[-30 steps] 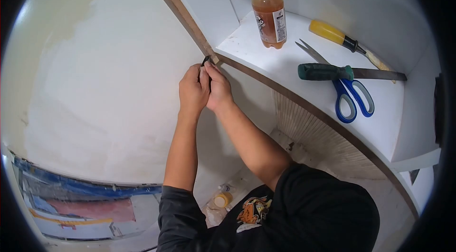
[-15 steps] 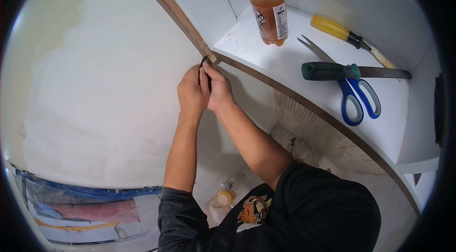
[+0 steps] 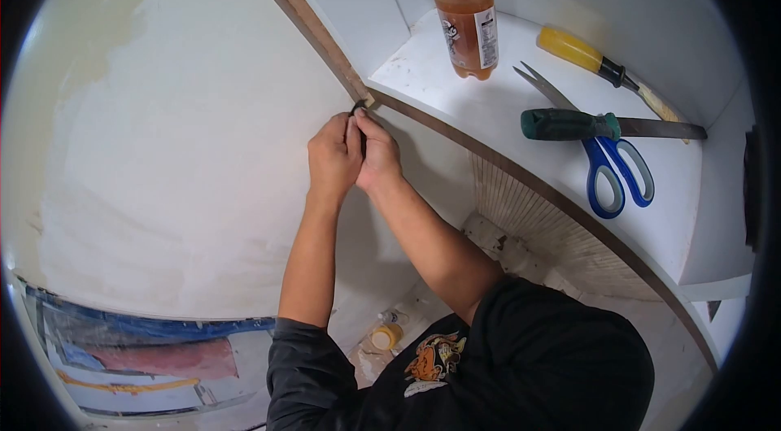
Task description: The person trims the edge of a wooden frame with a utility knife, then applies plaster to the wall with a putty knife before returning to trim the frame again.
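Observation:
My left hand [image 3: 334, 156] and my right hand [image 3: 379, 153] are pressed together near the corner where a wooden strip [image 3: 313, 31] on the wall meets the brown edge of the shelf [image 3: 455, 132]. Between them they grip a small dark object [image 3: 358, 107], mostly hidden by the fingers; its tip is close to a small pale block [image 3: 369, 98] at the corner. Both hands are closed around this object.
On the white shelf stand a bottle of brown liquid [image 3: 466, 28], a yellow-handled chisel [image 3: 573, 49], blue scissors [image 3: 606, 167] and a green-handled file [image 3: 569, 124]. A ribbed panel [image 3: 553, 228] is under the shelf. Lower down is a yellow-capped container [image 3: 382, 338].
The view has shifted slightly, so the shelf items sit a little further right and lower. The dark object's visible end looks tilted more to the right. Both hands keep their hold.

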The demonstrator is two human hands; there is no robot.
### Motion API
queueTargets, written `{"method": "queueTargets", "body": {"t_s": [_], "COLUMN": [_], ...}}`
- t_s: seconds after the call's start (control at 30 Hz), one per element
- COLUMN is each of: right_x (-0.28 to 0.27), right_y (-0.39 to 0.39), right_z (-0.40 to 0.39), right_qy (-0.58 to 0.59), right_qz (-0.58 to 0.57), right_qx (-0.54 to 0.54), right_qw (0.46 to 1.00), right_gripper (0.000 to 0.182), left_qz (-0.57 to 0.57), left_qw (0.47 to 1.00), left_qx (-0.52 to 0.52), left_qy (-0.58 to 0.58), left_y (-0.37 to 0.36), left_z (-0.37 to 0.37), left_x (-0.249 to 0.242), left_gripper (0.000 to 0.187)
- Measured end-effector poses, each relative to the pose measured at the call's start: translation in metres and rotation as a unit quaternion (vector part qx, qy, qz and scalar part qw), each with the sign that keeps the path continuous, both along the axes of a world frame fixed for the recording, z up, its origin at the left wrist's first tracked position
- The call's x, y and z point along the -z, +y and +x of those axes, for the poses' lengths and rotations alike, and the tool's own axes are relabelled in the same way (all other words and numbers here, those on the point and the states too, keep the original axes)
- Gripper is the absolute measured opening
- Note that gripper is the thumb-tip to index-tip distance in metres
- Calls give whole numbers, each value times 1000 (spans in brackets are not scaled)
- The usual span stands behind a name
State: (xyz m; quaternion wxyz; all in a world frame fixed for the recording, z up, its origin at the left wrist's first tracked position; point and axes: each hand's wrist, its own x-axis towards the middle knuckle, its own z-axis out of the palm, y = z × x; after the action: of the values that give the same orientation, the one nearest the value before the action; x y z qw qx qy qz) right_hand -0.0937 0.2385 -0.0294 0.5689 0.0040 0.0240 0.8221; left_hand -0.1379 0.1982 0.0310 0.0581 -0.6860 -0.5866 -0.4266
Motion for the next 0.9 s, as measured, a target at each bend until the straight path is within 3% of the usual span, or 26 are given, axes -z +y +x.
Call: {"method": "queueTargets", "body": {"t_s": [0.1,0.2,0.37,0.57,0.9], "right_x": [25,25,-3,-11,-7], "right_y": [-5,-18,-8,-3,-5], "right_z": [2,4,11,12,6], "right_qy": [-4,-11,1,3,31], "right_qz": [-28,28,103,68,49], "right_qx": [-25,-4,-7,-13,-1], "right_qw": [999,1000,995,998,998], "right_gripper": [10,8,7,9,8], "left_qz": [-43,-28,27,58,18], "left_qw": [998,998,1000,998,1000], "left_qx": [-2,-4,-6,-19,-2], "left_qy": [47,-49,5,27,11], "left_y": [0,-13,-7,2,2], "left_z": [-6,-4,1,2,-2], "left_x": [24,30,5,8,3], "left_gripper": [14,16,18,17,13]}}
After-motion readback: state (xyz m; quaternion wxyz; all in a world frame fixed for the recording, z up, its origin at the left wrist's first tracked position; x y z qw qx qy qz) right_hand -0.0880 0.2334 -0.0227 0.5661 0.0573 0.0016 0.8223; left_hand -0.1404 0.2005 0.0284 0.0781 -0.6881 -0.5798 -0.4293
